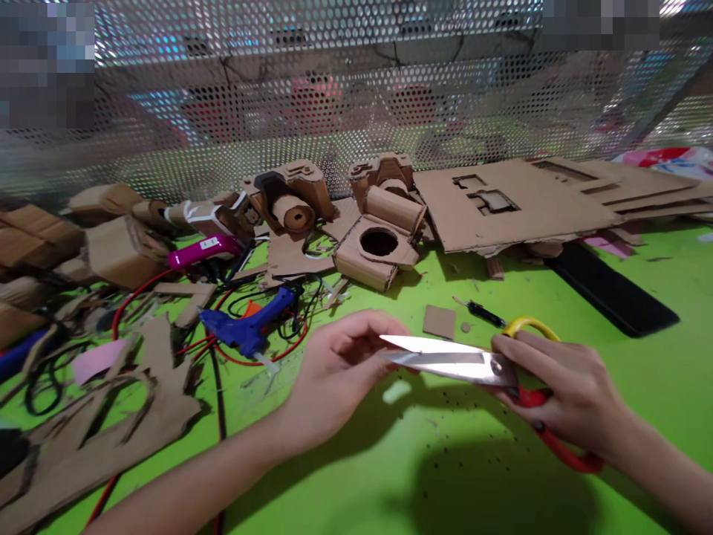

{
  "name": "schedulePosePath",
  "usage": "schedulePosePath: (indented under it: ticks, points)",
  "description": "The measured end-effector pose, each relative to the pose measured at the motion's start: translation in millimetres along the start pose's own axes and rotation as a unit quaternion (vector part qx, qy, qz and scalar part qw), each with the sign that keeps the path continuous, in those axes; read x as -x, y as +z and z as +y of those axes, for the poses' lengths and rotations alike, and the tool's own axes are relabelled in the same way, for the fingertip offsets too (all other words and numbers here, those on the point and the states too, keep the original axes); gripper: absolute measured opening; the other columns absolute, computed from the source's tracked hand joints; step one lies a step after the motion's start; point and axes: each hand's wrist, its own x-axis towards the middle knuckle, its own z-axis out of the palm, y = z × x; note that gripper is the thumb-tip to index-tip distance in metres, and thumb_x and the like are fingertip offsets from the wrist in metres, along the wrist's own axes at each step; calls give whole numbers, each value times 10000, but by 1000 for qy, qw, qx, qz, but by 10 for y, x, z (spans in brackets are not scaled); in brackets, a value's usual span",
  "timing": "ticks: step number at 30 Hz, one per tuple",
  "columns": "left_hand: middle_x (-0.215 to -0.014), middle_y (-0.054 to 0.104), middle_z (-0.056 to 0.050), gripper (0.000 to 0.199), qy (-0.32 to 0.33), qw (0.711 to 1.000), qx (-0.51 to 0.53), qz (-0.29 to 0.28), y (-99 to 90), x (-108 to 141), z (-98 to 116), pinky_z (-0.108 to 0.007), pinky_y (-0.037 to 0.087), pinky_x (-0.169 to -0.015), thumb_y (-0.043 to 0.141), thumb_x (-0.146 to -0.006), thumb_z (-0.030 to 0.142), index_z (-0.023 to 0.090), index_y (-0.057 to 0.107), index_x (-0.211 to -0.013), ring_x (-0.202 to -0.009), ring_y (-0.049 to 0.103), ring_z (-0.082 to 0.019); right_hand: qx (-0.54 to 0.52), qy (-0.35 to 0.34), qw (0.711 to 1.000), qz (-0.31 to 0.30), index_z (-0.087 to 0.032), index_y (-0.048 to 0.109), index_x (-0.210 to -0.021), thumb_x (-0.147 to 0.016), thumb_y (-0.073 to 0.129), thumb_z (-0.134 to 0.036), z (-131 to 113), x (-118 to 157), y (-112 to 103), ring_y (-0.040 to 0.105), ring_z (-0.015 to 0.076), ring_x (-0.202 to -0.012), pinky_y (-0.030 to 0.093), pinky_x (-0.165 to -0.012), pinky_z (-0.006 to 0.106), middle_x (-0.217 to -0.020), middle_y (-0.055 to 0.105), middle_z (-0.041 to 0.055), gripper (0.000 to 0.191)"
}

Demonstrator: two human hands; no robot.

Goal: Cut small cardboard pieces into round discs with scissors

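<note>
My right hand (pixel 562 379) grips a pair of scissors (pixel 445 357) with one yellow and one red handle, its blades slightly apart and pointing left. The fingers of my left hand (pixel 345 371) are pinched together at the blade tips; whatever they hold is hidden. Behind the blades, a small cardboard square (pixel 440 322) and a tiny cardboard disc (pixel 466 327) lie on the green table (pixel 356 475). A black thin tool (pixel 486 313) rests beside them, close to the yellow handle.
A blue glue gun (pixel 248 327) with cords lies left of centre. Cardboard camera shapes (pixel 295 200), a box with a round hole (pixel 365 256) and cardboard sheets (pixel 512 200) line the back. A black phone-like slab (pixel 613 290) is at right; cardboard scraps (pixel 150 416) spread at left.
</note>
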Motion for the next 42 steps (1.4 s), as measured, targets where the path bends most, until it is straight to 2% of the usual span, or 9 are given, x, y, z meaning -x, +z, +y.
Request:
schedulePosePath:
  ticks: [12,14,17,20,22,24,29,33,42]
  points:
    - [-685,742,-19,161,-29,999,-14,-41,-60,27,40,-128,559,-609,683,-714,5,152,743,-742,-633,699,-104,11,4,1000,10,-192,572,-997,-945,506,-252,66,3,-14,600,115,-482,454,-372,196,-682,680,26,104]
    - [-698,747,-24,143,-44,998,-2,-44,-54,20,49,-152,576,-621,676,-723,13,149,721,-711,-640,708,-116,5,29,999,25,-201,540,-992,-974,478,-294,75,-33,-28,581,93,-466,452,-375,170,-669,660,14,114]
    - [-648,735,-21,145,-78,996,14,-31,-51,6,51,-162,580,-610,675,-724,14,145,691,-665,-593,701,-112,7,99,995,30,-207,514,-956,-970,429,-464,80,-76,-42,509,85,-411,429,-344,180,-629,592,2,272]
    - [-623,727,-23,117,-89,996,23,-8,-59,-8,35,-135,564,-586,707,-704,19,134,702,-681,-567,689,-100,18,142,990,2,-192,518,-928,-912,432,-607,65,-80,-37,511,113,-424,433,-319,225,-680,589,41,424]
    - [-637,732,-33,96,-92,995,32,-1,-63,-14,18,-134,563,-578,720,-705,32,127,714,-690,-574,691,-104,1,153,988,-16,-186,521,-924,-908,434,-614,45,-60,-17,542,122,-441,471,-346,244,-707,610,53,437]
    - [-645,737,-38,96,-98,994,45,0,-63,-16,3,-136,565,-579,717,-713,32,126,727,-702,-579,695,-108,-27,144,989,-27,-185,527,-944,-938,420,-564,21,-31,15,559,111,-450,488,-380,230,-695,627,40,394]
    - [-630,738,-24,183,-85,994,69,4,-42,-18,-26,-117,545,-548,668,-715,-30,136,741,-691,-568,698,-105,-36,62,997,-10,-177,549,-998,-957,450,-496,-20,29,100,563,103,-496,464,-409,199,-685,633,23,337]
    - [-586,725,-12,251,-102,991,79,19,-5,-22,-35,-136,541,-518,618,-709,-72,140,727,-630,-518,679,-105,-13,58,998,-5,-164,555,-1061,-944,474,-504,-35,66,131,574,125,-550,443,-433,217,-732,641,42,368]
    - [-521,698,1,336,-123,990,67,33,93,18,-7,-142,497,-492,551,-680,-122,154,703,-563,-471,644,-98,-13,49,999,5,-173,559,-1026,-957,473,-454,-68,75,144,583,123,-564,448,-436,215,-761,669,53,302]
